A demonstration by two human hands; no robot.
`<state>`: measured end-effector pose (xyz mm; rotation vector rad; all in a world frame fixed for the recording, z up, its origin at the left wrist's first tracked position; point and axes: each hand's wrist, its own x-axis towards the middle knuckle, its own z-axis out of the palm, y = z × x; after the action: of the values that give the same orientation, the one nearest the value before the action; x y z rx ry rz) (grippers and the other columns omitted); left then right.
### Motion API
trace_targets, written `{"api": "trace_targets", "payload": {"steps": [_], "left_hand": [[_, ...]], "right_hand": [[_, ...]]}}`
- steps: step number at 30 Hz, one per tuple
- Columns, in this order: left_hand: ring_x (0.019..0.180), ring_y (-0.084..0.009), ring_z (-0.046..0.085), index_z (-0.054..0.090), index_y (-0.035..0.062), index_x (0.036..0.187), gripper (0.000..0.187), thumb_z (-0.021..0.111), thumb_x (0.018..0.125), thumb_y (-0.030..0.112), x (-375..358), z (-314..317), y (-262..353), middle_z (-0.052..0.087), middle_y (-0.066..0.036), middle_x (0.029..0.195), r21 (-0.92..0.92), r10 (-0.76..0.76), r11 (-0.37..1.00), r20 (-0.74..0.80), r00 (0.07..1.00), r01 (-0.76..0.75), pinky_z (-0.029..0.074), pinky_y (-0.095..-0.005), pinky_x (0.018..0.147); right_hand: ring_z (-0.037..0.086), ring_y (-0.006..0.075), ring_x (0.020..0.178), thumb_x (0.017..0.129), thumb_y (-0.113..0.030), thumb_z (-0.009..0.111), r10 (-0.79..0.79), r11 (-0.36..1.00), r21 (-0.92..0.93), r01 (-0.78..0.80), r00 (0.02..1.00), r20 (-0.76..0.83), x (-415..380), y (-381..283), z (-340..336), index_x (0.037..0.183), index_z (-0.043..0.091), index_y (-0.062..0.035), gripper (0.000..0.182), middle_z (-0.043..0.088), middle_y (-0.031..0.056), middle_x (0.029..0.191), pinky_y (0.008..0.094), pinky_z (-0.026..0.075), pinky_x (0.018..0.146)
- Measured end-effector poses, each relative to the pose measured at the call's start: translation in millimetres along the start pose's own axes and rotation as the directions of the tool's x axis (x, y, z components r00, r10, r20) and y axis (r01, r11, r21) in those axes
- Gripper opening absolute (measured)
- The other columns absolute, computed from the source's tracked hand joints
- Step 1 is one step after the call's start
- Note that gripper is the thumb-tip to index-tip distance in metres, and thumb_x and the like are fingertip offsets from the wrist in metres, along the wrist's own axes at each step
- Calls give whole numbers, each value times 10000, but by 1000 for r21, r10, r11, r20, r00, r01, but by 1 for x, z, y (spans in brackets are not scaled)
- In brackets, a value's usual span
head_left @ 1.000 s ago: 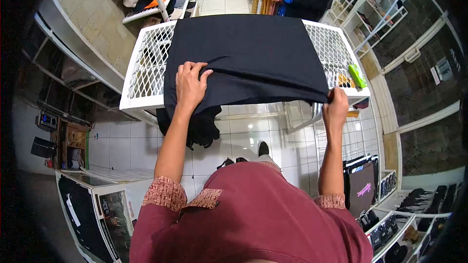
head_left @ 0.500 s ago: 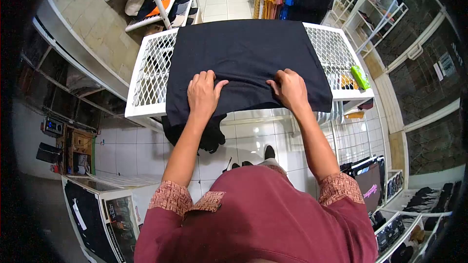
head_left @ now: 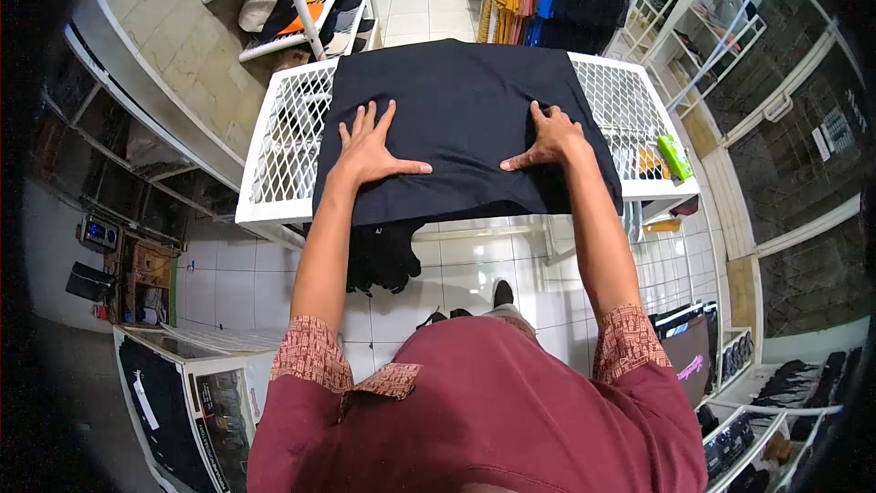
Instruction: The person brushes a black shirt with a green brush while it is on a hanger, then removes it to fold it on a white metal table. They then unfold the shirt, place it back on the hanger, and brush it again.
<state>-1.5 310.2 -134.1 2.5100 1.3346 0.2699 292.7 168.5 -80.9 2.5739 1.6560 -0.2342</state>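
Observation:
A black cloth (head_left: 456, 91) lies spread over the white mesh-topped table (head_left: 274, 212), and its near edge hangs slightly over the front. My left hand (head_left: 372, 152) presses on the cloth's left part, palm down, fingers spread and thumb pointing right. On the right part rests my right hand (head_left: 552, 139), its thumb stretched left and its fingers apart on the fabric. Shallow wrinkles run between the two thumbs. Neither hand grips anything.
A bright green object (head_left: 675, 157) lies on the table's right end. Dark fabric (head_left: 383, 258) hangs below the table. Shelves with folded clothes (head_left: 315, 14) stand at back left, a rack of hanging clothes (head_left: 525, 0) behind, and a glass-fronted case (head_left: 224, 411) at lower left.
Both hands have opened from curled fingers to spread ones. They have moved forward on the cloth, whose near edge now lies straighter and whose bunched folds are flatter.

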Motion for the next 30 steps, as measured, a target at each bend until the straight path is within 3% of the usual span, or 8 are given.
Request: {"api": "trace_targets", "payload": {"steps": [2, 3, 6, 9, 12, 20, 22, 30], "left_hand": [[1555, -437, 138, 313, 151, 1615, 1399, 787, 505, 859, 1, 7, -3, 203, -307, 1646, 51, 73, 996, -79, 994, -69, 71, -611, 1240], [1555, -437, 138, 313, 151, 1615, 1399, 787, 505, 859, -4, 6, -1, 203, -307, 1646, 51, 72, 996, -80, 994, -68, 71, -611, 1240], [1542, -415, 210, 454, 137, 1547, 945, 696, 821, 691, -52, 1, 1, 290, -277, 1627, -86, 111, 989, -134, 985, -123, 115, -550, 1250], [1460, -326, 422, 662, 86, 1352, 779, 847, 739, 531, -111, -16, -9, 547, -158, 1493, -125, 248, 952, -222, 943, -280, 244, -526, 1224], [1295, -313, 596, 733, 63, 1206, 428, 824, 812, 202, -134, 2, -37, 701, -127, 1283, -103, 293, 926, -413, 862, -364, 384, -530, 1129], [937, -335, 655, 656, -11, 905, 39, 669, 868, -13, -142, -12, -15, 688, -140, 933, -174, 216, 912, -565, 796, -371, 482, -415, 868], [875, -330, 624, 647, -17, 902, 23, 647, 886, -1, -159, -24, -9, 664, -144, 897, -250, 140, 932, -415, 899, -261, 466, -424, 825], [771, -325, 606, 661, -11, 860, 118, 681, 905, 97, -222, -52, -6, 669, -127, 802, -422, 66, 904, -4, 998, -62, 465, -409, 723]], "right_hand": [[395, 389, 1459, 500, -769, 860, 12, 1000, 15, -13, 999, 40, -2, 1, 8, 1598, 322, -93, 1397, 357, 259, 1592, 527, 349, 1183], [399, 391, 1456, 538, -747, 859, -30, 995, 91, 39, 995, -95, -10, 3, 17, 1578, 364, -87, 1327, 380, 265, 1577, 526, 345, 1183], [399, 408, 1452, 650, -710, 827, -227, 846, 394, 359, 912, -342, -43, 20, 45, 1498, 500, -81, 1105, 476, 258, 1511, 582, 291, 1186], [454, 378, 1423, 742, -545, 836, -345, 821, 272, 502, 817, -462, -91, 39, 66, 1336, 674, -118, 750, 548, 184, 1473, 547, 296, 1192], [512, 340, 1381, 804, -354, 835, -341, 801, 259, 539, 767, -543, -99, 53, 77, 1254, 724, -132, 514, 619, 136, 1400, 525, 326, 1182], [688, 293, 1066, 877, -134, 760, -261, 741, 372, 558, 751, -607, -109, 51, 71, 982, 753, -44, 138, 750, 105, 1010, 412, 496, 932], [667, 312, 930, 897, -137, 733, -272, 724, 386, 572, 750, -603, -128, 47, 57, 937, 729, -21, 122, 720, 121, 924, 404, 490, 836], [652, 331, 742, 902, -182, 741, -334, 722, 607, 332, 936, -115, -190, 40, 34, 885, 714, 5, 189, 690, 168, 797, 414, 497, 689]]}}
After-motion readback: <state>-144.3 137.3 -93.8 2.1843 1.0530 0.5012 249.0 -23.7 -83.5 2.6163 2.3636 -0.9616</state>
